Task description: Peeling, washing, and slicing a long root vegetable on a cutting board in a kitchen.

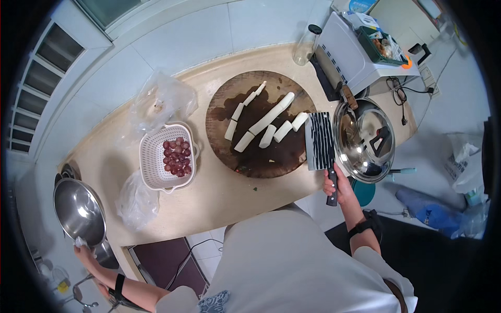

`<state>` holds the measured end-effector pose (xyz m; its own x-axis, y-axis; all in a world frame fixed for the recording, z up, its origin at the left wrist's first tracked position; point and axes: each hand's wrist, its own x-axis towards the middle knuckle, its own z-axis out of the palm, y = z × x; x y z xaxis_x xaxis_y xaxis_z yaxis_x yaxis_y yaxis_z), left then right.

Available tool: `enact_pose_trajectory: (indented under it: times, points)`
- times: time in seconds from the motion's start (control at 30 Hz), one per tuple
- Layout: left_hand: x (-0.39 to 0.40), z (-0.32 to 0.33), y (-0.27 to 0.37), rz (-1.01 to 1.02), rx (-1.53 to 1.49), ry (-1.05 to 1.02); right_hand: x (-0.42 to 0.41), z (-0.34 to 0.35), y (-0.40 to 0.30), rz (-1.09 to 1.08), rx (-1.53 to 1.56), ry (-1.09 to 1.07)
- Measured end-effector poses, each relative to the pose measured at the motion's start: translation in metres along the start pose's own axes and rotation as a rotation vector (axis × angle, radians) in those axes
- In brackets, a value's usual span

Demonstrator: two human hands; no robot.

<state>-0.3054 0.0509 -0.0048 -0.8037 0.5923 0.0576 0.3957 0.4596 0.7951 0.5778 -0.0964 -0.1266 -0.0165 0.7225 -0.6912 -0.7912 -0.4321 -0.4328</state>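
My right hand (pixel 339 184) grips the dark handle of a cleaver (pixel 319 141), whose wide patterned blade points away from me at the board's right edge. On the round wooden chopping board (pixel 285 162) lie several peeled white root vegetable pieces (pixel 272 113), some long, some short. At far left, my left hand (pixel 83 250) is at the rim of a stainless steel bowl (pixel 78 209), with a crumpled whitish thing (pixel 80 241) at its fingers. A white plastic basket (pixel 150 164) with red grapes (pixel 177 156) stands left of the board.
Thin plastic bags (pixel 164 101) lie behind and before the basket. A steel pot lid (pixel 364 156) sits right of the board. Behind are a glass jar (pixel 305 51), a wooden-handled knife (pixel 348 97) and a white appliance (pixel 352 51) carrying a green basket (pixel 375 51).
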Motion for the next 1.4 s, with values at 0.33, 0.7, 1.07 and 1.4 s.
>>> enact_pose_trajectory:
  times: [0.33, 0.7, 1.07, 1.4]
  points:
    - [-0.318, 0.103, 0.059, 0.079, 0.137, -0.626, 0.029, -0.009, -0.041, 0.205, -0.149, -0.099]
    - [-0.404, 0.185, 0.031, -0.127, 0.098, -0.668, 0.028, -0.005, -0.049, 0.262, -0.239, -0.077]
    - [-0.430, 0.196, 0.155, 0.388, 0.205, -0.560, 0.018, 0.001, -0.047, 0.294, -0.400, -0.109]
    - [-0.550, 0.404, 0.212, 0.934, 0.438, -0.952, 0.038, 0.008, -0.028, 0.364, -0.282, -0.169]
